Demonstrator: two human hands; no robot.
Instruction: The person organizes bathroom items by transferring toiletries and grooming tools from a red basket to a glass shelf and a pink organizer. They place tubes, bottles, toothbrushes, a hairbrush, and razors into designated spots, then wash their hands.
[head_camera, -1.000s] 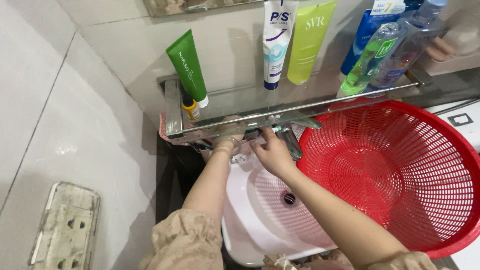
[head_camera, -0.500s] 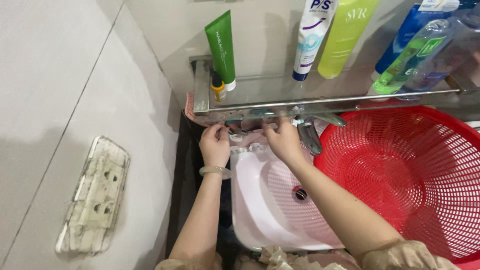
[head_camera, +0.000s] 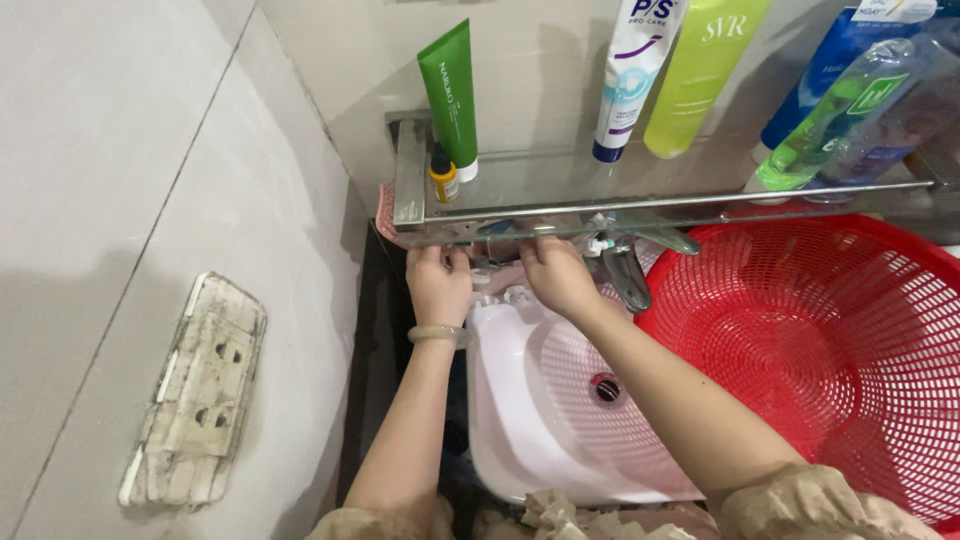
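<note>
I had the red basket (head_camera: 800, 350) as the biggest thing in view, one of them, a round mesh tub filling the right side with its rim lying over the right part of the basin. Next down, one white sink (head_camera: 510, 420), its drain showing through the basket's pale mesh. Above it ran one glass shelf (head_camera: 520, 185) with a metal rail along its front edge.

Both forearms reached straight up from the bottom of the frame, nearly parallel, wrists level at the back of the sink. The left hand (head_camera: 438, 285) was knuckles up, fingers curled and tucked under the shelf's front edge; what they gripped was hidden, so I could not tell. A pale bangle (head_camera: 436, 333) sat on that wrist, one only. The right hand (head_camera: 556, 275) lay just beside it, fingers also bent forward under the shelf next to the metal tap (head_camera: 628, 275); whether they clenched anything, I could not tell either.

On the shelf I counted three tubes standing cap down: one green (head_camera: 450, 90), one white (head_camera: 630, 75), one yellow-green (head_camera: 700, 75). At the right leaned two bottles, one blue (head_camera: 830, 70) and one clear green (head_camera: 830, 130). One tiny yellow bottle (head_camera: 444, 178) stood just beside the green tube.

One grimy wall socket (head_camera: 195, 385) sat on the left tiles, well apart.
</note>
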